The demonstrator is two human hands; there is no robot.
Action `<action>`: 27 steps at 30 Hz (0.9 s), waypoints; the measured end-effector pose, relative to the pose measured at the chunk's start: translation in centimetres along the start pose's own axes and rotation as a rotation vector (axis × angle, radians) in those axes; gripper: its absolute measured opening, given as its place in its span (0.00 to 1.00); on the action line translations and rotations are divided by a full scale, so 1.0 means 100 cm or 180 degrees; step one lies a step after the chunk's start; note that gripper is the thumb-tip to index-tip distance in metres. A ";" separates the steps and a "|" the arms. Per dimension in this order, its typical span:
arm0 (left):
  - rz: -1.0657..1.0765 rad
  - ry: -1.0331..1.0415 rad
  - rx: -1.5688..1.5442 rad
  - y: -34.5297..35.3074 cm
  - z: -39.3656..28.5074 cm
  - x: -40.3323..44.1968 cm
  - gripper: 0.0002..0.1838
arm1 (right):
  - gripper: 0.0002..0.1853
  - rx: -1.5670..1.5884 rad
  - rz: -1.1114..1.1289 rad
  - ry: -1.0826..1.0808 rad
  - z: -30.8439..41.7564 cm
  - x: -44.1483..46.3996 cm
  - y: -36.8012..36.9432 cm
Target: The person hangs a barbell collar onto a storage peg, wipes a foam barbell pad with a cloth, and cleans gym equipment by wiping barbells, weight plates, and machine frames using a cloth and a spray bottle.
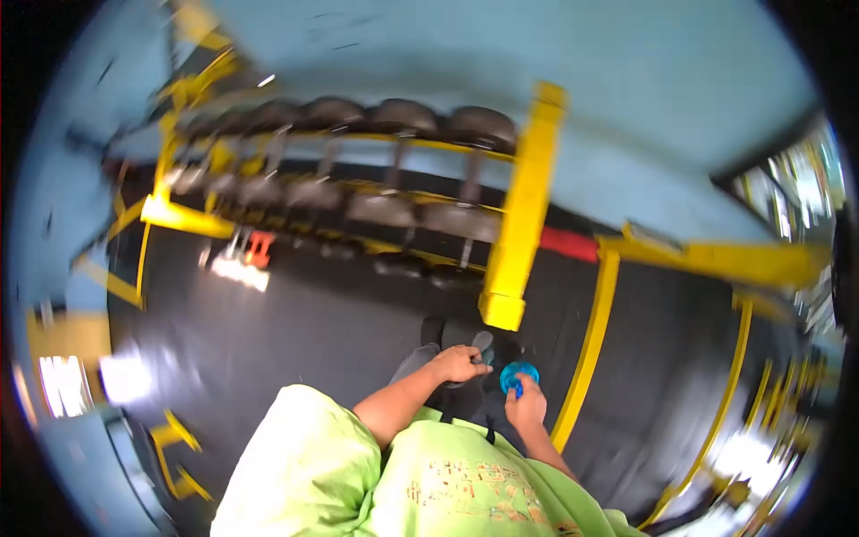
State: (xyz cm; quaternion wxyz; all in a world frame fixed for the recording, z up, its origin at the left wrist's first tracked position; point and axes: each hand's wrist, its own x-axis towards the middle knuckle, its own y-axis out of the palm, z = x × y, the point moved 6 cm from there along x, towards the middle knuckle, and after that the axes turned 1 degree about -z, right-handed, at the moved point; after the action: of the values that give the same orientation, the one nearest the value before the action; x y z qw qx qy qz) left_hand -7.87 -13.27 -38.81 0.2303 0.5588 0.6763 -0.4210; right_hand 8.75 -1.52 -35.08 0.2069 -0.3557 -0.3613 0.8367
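Blue-walled gym with smooth black floor (313, 309)

Towards the floor's left side, bent yellow metal frame (183, 436). Next, long yellow metal rack (519, 215) with rows of dark, blunt-headed dumbbells (382, 210); on the floor near its lower left corner, small red object (259, 249), too blurred to name. Before the rack's right half, bare left hand (459, 364), fingers curled beside small grey oval item (483, 340); grasping it or merely overlapping it from this angle, impossible to tell. Just right, near the foot of the rack's right post, bare right hand (527, 404), fingers wrapped about round translucent blue container (515, 370), perhaps a bottle seen from above. Farther right, long yellow strip (583, 358), painted line or metal bar unclear.

By the look of it, container already secured in the right-hand grasp, clear of the floor; anything left to do, not readable from this view. Across lime-green cloth shirt (412, 465), reddish-orange print (474, 488), too blurred to read. No legible brand or label on container or dumbbells.
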 end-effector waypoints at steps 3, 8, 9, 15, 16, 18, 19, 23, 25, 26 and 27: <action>-0.0915 0.0421 -0.0356 -0.021 0.000 -0.051 0.22 | 0.21 -0.0153 0.0347 -0.0930 0.044 -0.007 -0.018; -0.2003 0.0255 -0.1240 -0.021 0.052 -0.123 0.22 | 0.24 -0.0430 0.1057 -0.1641 0.139 -0.020 -0.017; -0.2365 0.0190 -0.1119 -0.019 0.060 -0.145 0.25 | 0.24 -0.0553 0.1168 -0.1849 0.167 -0.028 -0.013; -0.3026 -0.0241 -0.1673 -0.011 0.116 -0.260 0.47 | 0.24 -0.0027 0.1836 -0.2353 0.283 -0.071 0.070; -0.3262 -0.0314 -0.1743 -0.015 0.129 -0.280 0.44 | 0.24 0.0040 0.1976 -0.2397 0.310 -0.093 0.081; -0.3386 -0.0634 -0.1819 -0.014 0.159 -0.306 0.39 | 0.23 -0.0041 0.2174 -0.2653 0.345 -0.127 0.117; -0.3394 -0.0743 -0.1768 -0.019 0.170 -0.330 0.34 | 0.22 -0.0075 0.2399 -0.2817 0.364 -0.146 0.136; -0.4315 -0.1495 -0.1362 -0.008 0.243 -0.386 0.28 | 0.19 -0.0127 0.3338 -0.3274 0.437 -0.236 0.189; -0.4998 -0.1569 -0.1618 0.003 0.275 -0.426 0.26 | 0.16 0.0102 0.4734 -0.2789 0.465 -0.277 0.214; -0.5587 -0.1465 -0.1826 0.011 0.289 -0.450 0.26 | 0.14 0.0007 0.5401 -0.2745 0.480 -0.294 0.226; -0.6027 -0.1815 -0.1248 0.020 0.298 -0.474 0.24 | 0.14 -0.0008 0.5630 -0.2754 0.498 -0.310 0.239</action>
State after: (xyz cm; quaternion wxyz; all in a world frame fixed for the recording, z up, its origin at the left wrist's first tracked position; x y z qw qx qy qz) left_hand 2.04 -64.45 -18.43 0.0422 -0.3777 0.8189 -0.4300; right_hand -9.96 -58.62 -15.07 -0.6443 -0.1611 -0.0103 0.7476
